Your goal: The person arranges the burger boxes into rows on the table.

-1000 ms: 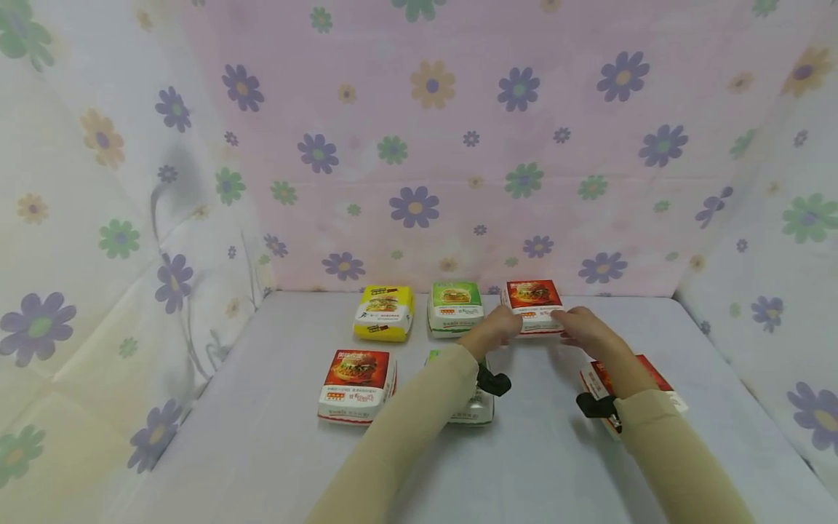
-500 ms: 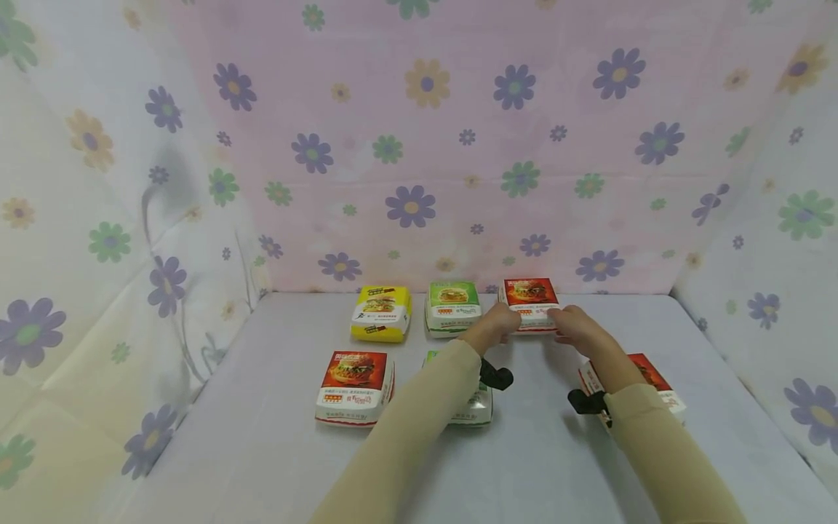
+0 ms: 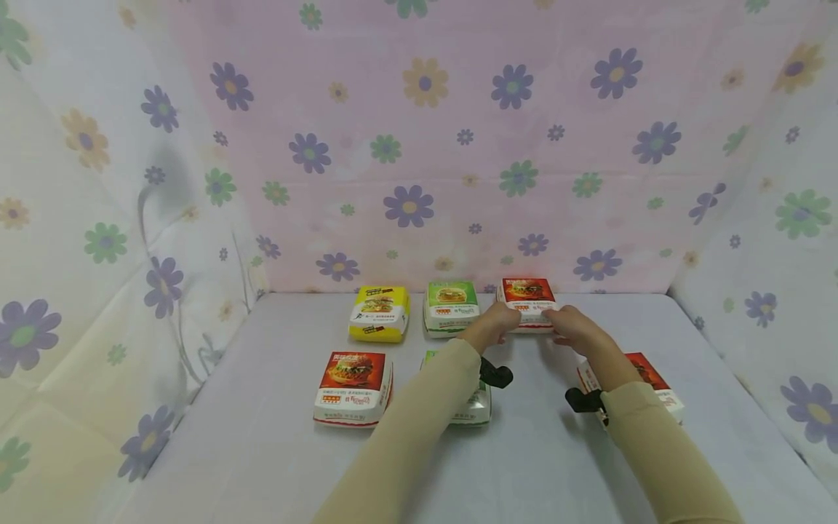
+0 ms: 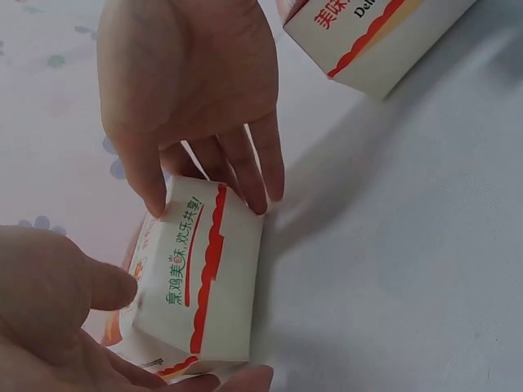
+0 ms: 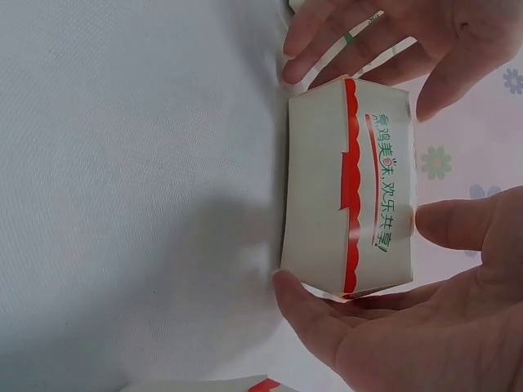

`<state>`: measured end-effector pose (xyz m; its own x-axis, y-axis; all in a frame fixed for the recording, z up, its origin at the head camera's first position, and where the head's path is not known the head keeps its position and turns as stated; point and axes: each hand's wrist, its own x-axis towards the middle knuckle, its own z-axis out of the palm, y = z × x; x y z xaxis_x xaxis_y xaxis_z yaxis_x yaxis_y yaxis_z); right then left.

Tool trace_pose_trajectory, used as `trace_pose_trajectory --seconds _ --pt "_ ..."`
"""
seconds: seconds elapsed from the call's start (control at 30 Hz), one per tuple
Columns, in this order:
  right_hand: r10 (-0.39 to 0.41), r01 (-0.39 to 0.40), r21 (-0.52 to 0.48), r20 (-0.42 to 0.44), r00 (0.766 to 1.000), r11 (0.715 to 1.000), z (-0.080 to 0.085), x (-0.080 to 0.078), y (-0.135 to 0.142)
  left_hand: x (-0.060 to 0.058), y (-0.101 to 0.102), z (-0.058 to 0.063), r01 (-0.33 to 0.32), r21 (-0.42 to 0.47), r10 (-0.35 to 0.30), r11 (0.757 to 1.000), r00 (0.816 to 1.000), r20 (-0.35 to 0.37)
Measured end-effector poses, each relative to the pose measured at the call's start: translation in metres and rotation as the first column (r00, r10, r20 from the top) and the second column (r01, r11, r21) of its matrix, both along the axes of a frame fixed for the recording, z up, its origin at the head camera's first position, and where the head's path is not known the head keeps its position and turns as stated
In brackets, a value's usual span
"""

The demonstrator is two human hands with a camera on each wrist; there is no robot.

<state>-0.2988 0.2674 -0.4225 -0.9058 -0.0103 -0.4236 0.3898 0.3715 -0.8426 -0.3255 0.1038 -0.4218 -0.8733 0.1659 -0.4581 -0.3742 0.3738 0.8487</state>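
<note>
A red-and-white burger box [image 3: 527, 291] sits at the right end of the back row, seemingly flat on the table. My left hand [image 3: 491, 326] holds its left end, and my right hand [image 3: 577, 331] has the right end. The box's white front with a red scalloped stripe [image 4: 208, 286] faces the left wrist camera. There the left thumb lies at the top edge and the fingers [image 4: 249, 378] at the end. In the right wrist view, the right hand [image 5: 441, 327] has its thumb against the upper edge and a finger at the lower corner of the box [image 5: 319, 188].
Left of the held box stand a green burger box [image 3: 452, 313] and a yellow one [image 3: 380, 313]. In front are a red box [image 3: 353, 389], a green box [image 3: 476, 407] partly behind the left sleeve, and an angled red box [image 3: 648, 370] behind the right arm. Flowered cloth [image 3: 406, 145] walls the table.
The held burger box has shifted very slightly back and left, with both hands staying at its ends. The view has drifted a little. The other boxes keep their places.
</note>
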Motion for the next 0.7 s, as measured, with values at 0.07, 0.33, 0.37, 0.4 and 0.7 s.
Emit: trace_pose_trajectory --seconds 0.07,0.33,0.37,0.4,0.7 --pt "0.001 -0.001 0.004 0.007 1.0 1.0 0.002 0.001 -0.001 0.0 -0.001 0.001 0.014 0.009 -0.014 1.0 1.0 0.001" --pt "0.077 -0.08 0.165 0.024 0.997 0.983 0.015 0.008 0.003 0.008 -0.002 0.013 0.105 -0.024 -0.105 0.994 0.994 -0.021" --pt "0.09 -0.093 0.19 0.026 0.996 0.977 0.016 0.009 0.004 0.009 -0.002 0.014 0.119 -0.036 -0.12 0.992 0.992 -0.033" --pt "0.102 -0.105 0.21 0.025 0.994 0.972 0.018 0.011 0.005 0.011 -0.003 0.016 0.132 -0.046 -0.135 0.99 0.99 -0.046" --pt "0.202 -0.186 0.285 -0.028 0.979 0.94 0.033 0.029 0.009 0.029 -0.006 0.029 0.254 -0.218 -0.294 0.942 0.939 -0.177"
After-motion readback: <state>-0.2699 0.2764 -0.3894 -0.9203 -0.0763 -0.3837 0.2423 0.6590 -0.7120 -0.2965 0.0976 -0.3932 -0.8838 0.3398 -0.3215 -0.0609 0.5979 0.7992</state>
